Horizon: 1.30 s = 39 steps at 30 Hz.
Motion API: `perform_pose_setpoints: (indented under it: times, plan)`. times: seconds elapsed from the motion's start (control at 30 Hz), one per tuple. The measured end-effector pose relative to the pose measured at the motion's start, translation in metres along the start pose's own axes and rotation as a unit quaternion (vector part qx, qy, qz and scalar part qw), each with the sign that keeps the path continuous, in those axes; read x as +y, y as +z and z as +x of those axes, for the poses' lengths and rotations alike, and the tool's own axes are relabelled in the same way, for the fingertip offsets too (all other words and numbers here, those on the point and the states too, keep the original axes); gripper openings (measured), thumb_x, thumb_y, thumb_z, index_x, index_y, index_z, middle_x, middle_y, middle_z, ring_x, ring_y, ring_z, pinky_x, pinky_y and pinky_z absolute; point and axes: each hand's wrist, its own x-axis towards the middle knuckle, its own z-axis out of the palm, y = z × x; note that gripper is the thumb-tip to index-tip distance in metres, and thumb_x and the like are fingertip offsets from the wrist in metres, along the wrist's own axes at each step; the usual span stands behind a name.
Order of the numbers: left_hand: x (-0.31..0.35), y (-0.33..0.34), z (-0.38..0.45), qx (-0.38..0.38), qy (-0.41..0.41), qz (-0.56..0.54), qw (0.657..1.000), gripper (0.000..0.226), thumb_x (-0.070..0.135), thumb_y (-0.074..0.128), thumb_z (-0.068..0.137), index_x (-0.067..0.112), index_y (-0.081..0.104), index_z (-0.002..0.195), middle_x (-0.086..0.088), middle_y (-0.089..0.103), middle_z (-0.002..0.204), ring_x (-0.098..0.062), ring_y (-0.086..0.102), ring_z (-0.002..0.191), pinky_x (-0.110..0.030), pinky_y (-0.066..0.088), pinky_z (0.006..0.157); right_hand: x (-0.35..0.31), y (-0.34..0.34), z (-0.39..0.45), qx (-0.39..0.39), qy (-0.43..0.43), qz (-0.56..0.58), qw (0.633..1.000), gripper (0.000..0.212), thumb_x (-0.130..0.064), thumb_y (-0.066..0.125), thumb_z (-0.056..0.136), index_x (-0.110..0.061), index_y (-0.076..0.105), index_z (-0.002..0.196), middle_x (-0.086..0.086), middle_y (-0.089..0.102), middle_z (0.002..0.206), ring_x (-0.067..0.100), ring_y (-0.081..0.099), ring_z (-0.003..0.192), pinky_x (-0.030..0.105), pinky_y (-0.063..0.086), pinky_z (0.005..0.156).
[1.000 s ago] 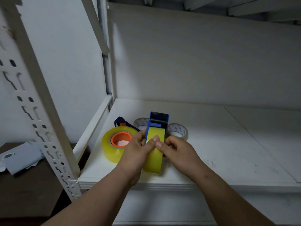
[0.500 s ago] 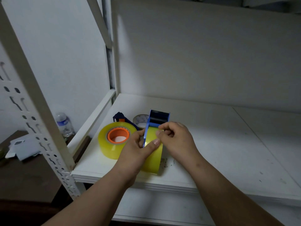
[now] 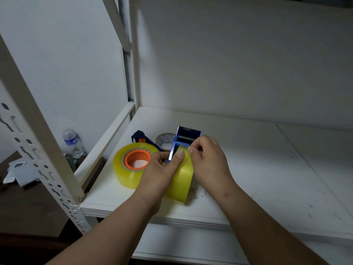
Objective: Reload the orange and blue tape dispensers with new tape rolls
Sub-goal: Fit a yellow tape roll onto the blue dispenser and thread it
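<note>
The blue tape dispenser (image 3: 186, 137) stands on the white shelf (image 3: 248, 169) with a yellow tape roll (image 3: 181, 180) mounted in it. My left hand (image 3: 162, 173) grips the roll's left side, thumb pressed on its top. My right hand (image 3: 207, 161) pinches the tape's end at the roll's top, just behind the dispenser's black roller. To the left lies the orange dispenser (image 3: 137, 159), its orange hub inside another yellow roll (image 3: 124, 169), its dark blue handle (image 3: 139, 136) sticking out behind.
A used-up tape core (image 3: 164, 140) lies behind the orange dispenser. A perforated shelf post (image 3: 38, 142) rises at the left front. Beyond the shelf's left edge, a water bottle (image 3: 73, 143) and papers (image 3: 19, 171) sit on a dark table.
My right hand moved from the roll's front face up to its top near the blue dispenser's roller. The view shifted, bringing the water bottle into sight. The second empty core is now hidden behind my hand.
</note>
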Motion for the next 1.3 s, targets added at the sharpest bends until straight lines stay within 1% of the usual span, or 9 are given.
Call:
perform_pose_setpoints:
  times: [0.07,0.17,0.23,0.47,0.63,0.73,0.87,1.13,1.3]
  plan:
    - [0.000,-0.005,0.001,-0.069,-0.029,-0.055,0.996,0.075,0.050,0.083,0.064,0.030,0.051,0.129,0.006,0.067,0.115,-0.007,0.067,0.097,-0.023,0.052,0.074,0.000,0.000,0.001,0.010,-0.001,-0.009,1.000,0.013,-0.014,0.052,0.091,-0.020,0.050,0.080,-0.015,0.044,0.080,0.013,0.048,0.081,0.029,0.037,0.070]
    - [-0.002,-0.010,0.003,-0.130,-0.022,-0.084,0.988,0.063,0.013,0.076,0.076,0.029,0.051,0.132,0.005,0.075,0.105,-0.006,0.072,0.087,-0.016,0.053,0.064,0.000,0.001,0.002,0.012,-0.009,-0.014,1.000,0.016,-0.012,0.052,0.090,-0.022,0.049,0.078,-0.015,0.045,0.079,0.010,0.047,0.077,0.030,0.040,0.071]
    - [0.000,-0.011,0.003,-0.137,-0.003,-0.088,0.987,0.048,0.008,0.071,0.084,0.026,0.057,0.126,0.007,0.077,0.097,-0.004,0.072,0.083,-0.013,0.052,0.062,0.000,0.000,0.002,0.012,-0.008,0.000,1.000,0.015,-0.013,0.055,0.088,-0.023,0.051,0.078,-0.015,0.048,0.077,0.007,0.047,0.073,0.028,0.040,0.070]
    - [-0.001,-0.012,0.004,-0.096,0.045,-0.037,0.994,0.029,0.024,0.071,0.086,0.028,0.068,0.114,-0.014,0.071,0.105,-0.015,0.065,0.095,-0.027,0.049,0.088,-0.008,-0.003,0.010,-0.040,0.018,0.001,0.999,0.009,-0.032,0.068,0.078,-0.029,0.062,0.085,-0.012,0.052,0.084,0.010,0.054,0.076,0.040,0.050,0.081]
    - [-0.004,-0.006,0.003,-0.035,0.060,-0.034,0.997,0.037,0.031,0.079,0.078,0.026,0.067,0.113,0.004,0.069,0.081,0.000,0.062,0.073,-0.010,0.049,0.064,-0.008,-0.004,0.016,-0.022,0.032,-0.026,0.999,0.016,-0.028,0.062,0.085,-0.029,0.056,0.070,-0.008,0.053,0.084,0.013,0.056,0.076,0.043,0.049,0.082]
    - [-0.007,-0.002,0.005,-0.003,0.067,-0.031,0.997,0.047,0.034,0.081,0.075,0.022,0.066,0.117,0.010,0.069,0.077,0.003,0.062,0.070,-0.009,0.048,0.061,-0.006,0.001,0.016,0.034,0.050,-0.025,0.998,0.020,-0.027,0.063,0.084,-0.023,0.051,0.069,-0.006,0.050,0.083,0.016,0.054,0.075,0.037,0.048,0.075]
    - [-0.010,0.003,0.006,0.005,0.082,-0.052,0.995,0.046,0.027,0.080,0.077,0.011,0.065,0.117,0.022,0.056,0.046,0.008,0.053,0.047,-0.002,0.038,0.049,-0.006,0.008,0.017,0.049,0.061,-0.036,0.996,0.026,-0.023,0.060,0.087,-0.019,0.044,0.067,-0.008,0.048,0.075,0.012,0.047,0.068,0.031,0.039,0.064]
    - [-0.009,0.002,0.012,0.042,0.079,-0.037,0.995,0.042,0.038,0.083,0.069,0.016,0.065,0.100,0.020,0.048,0.043,0.003,0.044,0.040,-0.007,0.033,0.042,-0.008,0.005,0.013,0.030,-0.049,-0.143,0.988,0.027,-0.022,0.052,0.092,-0.021,0.036,0.071,-0.005,0.045,0.074,0.023,0.044,0.078,0.038,0.037,0.073]
    - [-0.008,0.007,0.013,0.071,0.045,-0.026,0.996,0.045,0.048,0.083,0.066,0.020,0.060,0.094,0.012,0.047,0.060,0.003,0.044,0.044,-0.009,0.034,0.043,-0.008,0.010,0.011,0.072,-0.013,-0.119,0.990,0.023,-0.023,0.050,0.093,-0.017,0.038,0.075,-0.002,0.047,0.076,0.026,0.048,0.078,0.044,0.042,0.076]
